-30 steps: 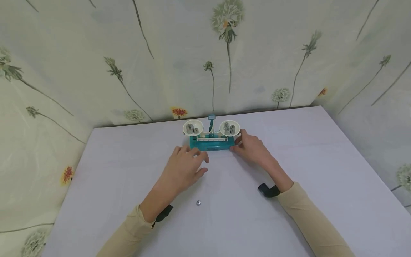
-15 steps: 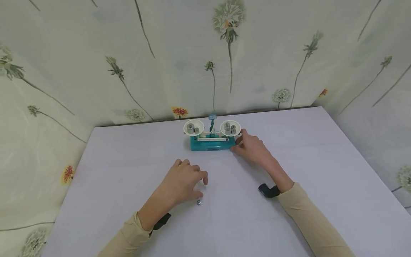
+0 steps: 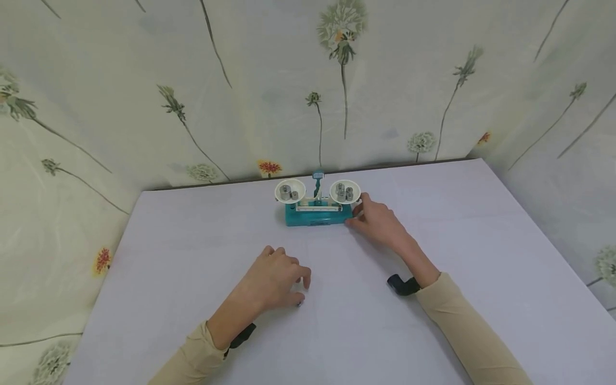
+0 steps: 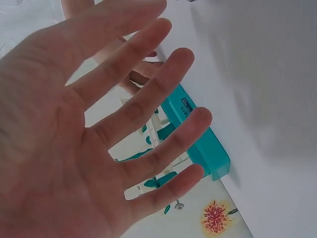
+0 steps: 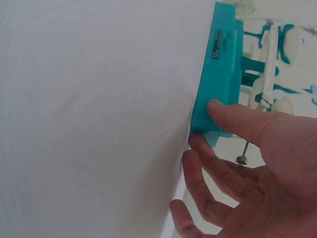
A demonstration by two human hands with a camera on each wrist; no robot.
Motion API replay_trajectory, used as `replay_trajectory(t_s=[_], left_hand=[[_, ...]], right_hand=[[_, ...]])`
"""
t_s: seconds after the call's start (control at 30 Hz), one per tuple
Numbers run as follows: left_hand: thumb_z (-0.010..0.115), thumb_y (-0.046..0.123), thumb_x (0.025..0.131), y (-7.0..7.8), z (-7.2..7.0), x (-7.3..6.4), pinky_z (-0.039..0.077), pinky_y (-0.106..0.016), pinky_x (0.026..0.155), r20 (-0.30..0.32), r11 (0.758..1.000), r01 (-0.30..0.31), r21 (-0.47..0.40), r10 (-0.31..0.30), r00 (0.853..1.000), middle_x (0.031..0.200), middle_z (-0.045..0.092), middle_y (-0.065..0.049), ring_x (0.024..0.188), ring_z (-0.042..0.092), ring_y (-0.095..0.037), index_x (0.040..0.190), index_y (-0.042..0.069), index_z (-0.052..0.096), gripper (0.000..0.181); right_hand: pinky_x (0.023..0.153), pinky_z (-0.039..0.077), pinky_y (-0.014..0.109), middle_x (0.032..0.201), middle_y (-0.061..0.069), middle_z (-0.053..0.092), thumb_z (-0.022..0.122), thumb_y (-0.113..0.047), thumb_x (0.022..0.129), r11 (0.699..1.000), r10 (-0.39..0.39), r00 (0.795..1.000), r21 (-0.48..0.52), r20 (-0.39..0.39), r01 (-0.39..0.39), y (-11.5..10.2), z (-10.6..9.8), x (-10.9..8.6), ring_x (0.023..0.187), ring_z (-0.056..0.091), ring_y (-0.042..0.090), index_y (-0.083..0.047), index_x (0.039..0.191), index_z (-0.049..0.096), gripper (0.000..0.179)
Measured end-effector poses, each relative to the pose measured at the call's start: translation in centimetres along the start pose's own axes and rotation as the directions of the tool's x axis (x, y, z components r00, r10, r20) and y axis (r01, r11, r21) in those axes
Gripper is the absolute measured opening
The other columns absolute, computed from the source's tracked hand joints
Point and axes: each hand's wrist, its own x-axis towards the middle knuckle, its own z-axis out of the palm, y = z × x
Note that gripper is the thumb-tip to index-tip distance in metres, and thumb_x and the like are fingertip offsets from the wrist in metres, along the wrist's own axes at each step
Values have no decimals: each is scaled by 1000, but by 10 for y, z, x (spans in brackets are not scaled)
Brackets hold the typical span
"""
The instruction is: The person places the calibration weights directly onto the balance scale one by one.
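Note:
A teal balance scale [image 3: 318, 215] stands near the table's back edge, its two white pans holding metal weights. Two weights [image 3: 286, 192] sit in the left pan; several more weights [image 3: 341, 192] are in the right pan. My right hand [image 3: 380, 220] grips the right end of the base, thumb on the front face and fingertips around the corner, as the right wrist view shows. My left hand [image 3: 273, 280] is low over the table, fingers spread and relaxed. Its thumb tip is right at a small metal weight [image 3: 299, 304], which is partly hidden in the head view.
The table [image 3: 351, 331] has a white cover. Behind it hangs a curtain [image 3: 269, 107] with a dandelion print. A black wrist mount [image 3: 403, 286] shows by the right wrist, another black mount [image 3: 243, 336] by the left.
My left hand has drawn back from in front of the scale toward the small weight, its thumb now overlapping it. My right hand stays on the base.

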Motion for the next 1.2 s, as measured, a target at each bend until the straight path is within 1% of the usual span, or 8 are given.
replay_trajectory(t_s=[0.13, 0.3, 0.5, 0.67, 0.87, 1.03, 1.13, 1.2], left_hand=[[89, 39, 87, 2, 2, -1, 49, -39, 92, 21, 1000, -18, 3, 18, 1000, 88, 74, 15, 91, 59, -14, 98, 38, 79, 15], [93, 35, 83, 4, 7, -1, 46, -34, 85, 38, 999, -35, 3, 35, 999, 79, 68, 18, 86, 56, -10, 91, 37, 78, 17], [93, 23, 81, 5, 11, -3, 43, -34, 81, 13, 997, -48, -56, 49, 999, 69, 65, 17, 79, 55, -8, 81, 32, 75, 20], [90, 18, 82, 4, 12, -3, 41, -31, 78, -2, 996, -53, -69, 53, 999, 61, 60, 17, 75, 53, -7, 74, 30, 73, 21], [89, 22, 85, 2, 10, 0, 43, -32, 79, -2, 997, -45, -62, 45, 999, 62, 62, 17, 75, 54, -8, 75, 30, 75, 20], [88, 21, 85, 0, 7, 3, 44, -34, 81, 0, 997, -33, -66, 34, 999, 64, 63, 17, 76, 54, -9, 77, 30, 75, 18], [86, 18, 84, -1, 5, 5, 45, -35, 82, -6, 997, -35, -69, 35, 999, 65, 64, 17, 77, 54, -10, 78, 29, 76, 16], [85, 17, 84, -2, 4, 6, 45, -36, 82, -20, 997, -35, -64, 34, 999, 66, 64, 16, 77, 54, -10, 79, 28, 77, 14]], right_hand=[[93, 61, 52, 129, 23, 73, 71, -27, 104, 1000, 2, 1000, -4, -5, -2, 1, 1, 0, 111, 74, 37, 2, 141, 47, 53], [92, 61, 52, 128, 23, 73, 71, -26, 104, 1000, -3, 1000, -7, -5, 3, 0, 2, 0, 111, 74, 37, 3, 142, 46, 54], [90, 61, 52, 127, 23, 73, 71, -26, 104, 1000, -8, 1000, -6, -4, 8, 0, 1, -1, 109, 74, 36, 4, 141, 47, 53], [93, 61, 53, 129, 24, 72, 70, -26, 104, 1000, -3, 1000, -8, -4, 3, 0, 1, 0, 112, 73, 37, 4, 143, 46, 55], [93, 60, 54, 130, 24, 72, 70, -26, 104, 1000, 5, 1000, -11, -2, -5, 0, 1, 0, 113, 73, 38, 3, 144, 45, 55], [92, 61, 53, 129, 23, 72, 71, -26, 104, 1000, -2, 1000, -10, -6, 2, 1, 2, 0, 112, 73, 37, 3, 143, 46, 54], [91, 61, 52, 129, 23, 73, 71, -25, 104, 1000, -6, 1000, -11, -8, 6, 2, 2, 1, 111, 74, 37, 3, 142, 46, 54], [91, 61, 52, 128, 23, 73, 71, -25, 104, 1000, -8, 1000, -12, -8, 8, 2, 2, 1, 111, 74, 36, 3, 143, 46, 54]])
